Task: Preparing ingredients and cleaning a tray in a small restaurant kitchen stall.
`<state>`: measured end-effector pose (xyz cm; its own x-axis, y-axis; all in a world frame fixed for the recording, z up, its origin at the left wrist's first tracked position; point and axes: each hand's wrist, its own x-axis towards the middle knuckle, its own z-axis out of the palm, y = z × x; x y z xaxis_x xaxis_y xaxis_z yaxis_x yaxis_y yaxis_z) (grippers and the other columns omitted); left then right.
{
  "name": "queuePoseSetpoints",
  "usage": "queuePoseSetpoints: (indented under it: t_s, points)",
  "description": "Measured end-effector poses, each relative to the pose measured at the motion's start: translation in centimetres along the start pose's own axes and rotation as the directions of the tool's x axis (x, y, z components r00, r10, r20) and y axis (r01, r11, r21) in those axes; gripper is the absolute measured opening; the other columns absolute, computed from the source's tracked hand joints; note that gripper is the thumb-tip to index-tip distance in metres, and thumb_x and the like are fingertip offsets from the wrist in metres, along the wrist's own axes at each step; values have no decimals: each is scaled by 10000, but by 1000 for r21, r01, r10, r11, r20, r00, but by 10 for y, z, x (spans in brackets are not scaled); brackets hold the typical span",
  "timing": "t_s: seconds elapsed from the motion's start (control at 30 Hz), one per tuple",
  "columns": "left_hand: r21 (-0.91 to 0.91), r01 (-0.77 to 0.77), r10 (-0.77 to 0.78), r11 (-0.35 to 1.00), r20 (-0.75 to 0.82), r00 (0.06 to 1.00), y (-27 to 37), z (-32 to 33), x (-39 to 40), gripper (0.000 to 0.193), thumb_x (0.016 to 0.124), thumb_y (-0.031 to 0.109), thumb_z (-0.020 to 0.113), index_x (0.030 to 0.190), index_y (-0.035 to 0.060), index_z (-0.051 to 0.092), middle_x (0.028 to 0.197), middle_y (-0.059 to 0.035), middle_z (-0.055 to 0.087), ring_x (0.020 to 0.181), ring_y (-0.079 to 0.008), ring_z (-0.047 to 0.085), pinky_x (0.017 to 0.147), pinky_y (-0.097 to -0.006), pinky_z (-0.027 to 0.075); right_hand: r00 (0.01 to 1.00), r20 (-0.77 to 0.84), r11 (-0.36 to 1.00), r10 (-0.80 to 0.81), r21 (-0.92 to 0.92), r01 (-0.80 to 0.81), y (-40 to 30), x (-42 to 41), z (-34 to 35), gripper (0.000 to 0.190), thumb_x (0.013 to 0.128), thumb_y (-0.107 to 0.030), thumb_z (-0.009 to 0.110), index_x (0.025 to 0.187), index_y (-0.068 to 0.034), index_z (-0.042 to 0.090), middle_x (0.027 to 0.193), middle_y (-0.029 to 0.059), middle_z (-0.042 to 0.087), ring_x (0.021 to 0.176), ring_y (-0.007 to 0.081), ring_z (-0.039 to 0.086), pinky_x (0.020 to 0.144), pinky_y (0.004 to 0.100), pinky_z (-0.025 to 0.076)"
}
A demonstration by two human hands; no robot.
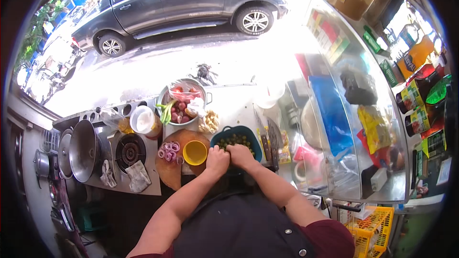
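Observation:
My left hand (pixel 217 160) and my right hand (pixel 241 155) meet over the near left part of a teal plastic basin (pixel 257 147). Inside it are many small round green fruits (pixel 235 139). The fingers of both hands are curled close together, and whatever lies between them is hidden. Left of my left hand, a yellow plastic cup (pixel 195 153) stands on a round wooden chopping board (pixel 168 177). Sliced red onion rings (pixel 168 151) lie on that board, left of the cup.
Behind the board, a metal colander (pixel 161 96) holds red onions, beside peeled garlic (pixel 209 122). Knives (pixel 274 143) lie right of the basin. A gas burner (pixel 131 151) and a wok (pixel 84 150) are left; a glass display case (pixel 324 172) stands right. Outside is a pickup truck (pixel 179 7).

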<state>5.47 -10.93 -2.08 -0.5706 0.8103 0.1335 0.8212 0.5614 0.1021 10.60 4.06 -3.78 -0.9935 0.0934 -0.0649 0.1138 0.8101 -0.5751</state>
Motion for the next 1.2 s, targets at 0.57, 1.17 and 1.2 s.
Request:
queuePoseSetpoints:
  t_s: [0.57,1.17,1.2]
  points:
    - [-211,17,-13,977,18,1000,-138,-46,-30,132,872,156,652,905,47,719,943,-175,727,933,-347,715,855,-433,579,959,-233,973,-163,125,196,-105,46,23,167,860,-135,658,1016,-78,680,971,178,640,967,395,664,861,476,546]
    - [-182,-226,216,957,-73,974,-161,-13,-41,104,796,134,650,844,64,711,903,-115,693,896,-313,698,810,-420,583,947,-194,962,-256,-146,230,-106,52,57,101,823,-102,621,891,-79,692,929,155,675,951,363,683,862,463,558]
    - [-178,-227,213,957,-96,972,-161,-13,-41,101,798,132,644,846,66,704,905,-117,688,897,-317,693,815,-425,578,946,-196,961,-259,-151,232,-105,54,55,106,823,-98,617,895,-80,693,934,155,676,957,363,681,868,463,556]
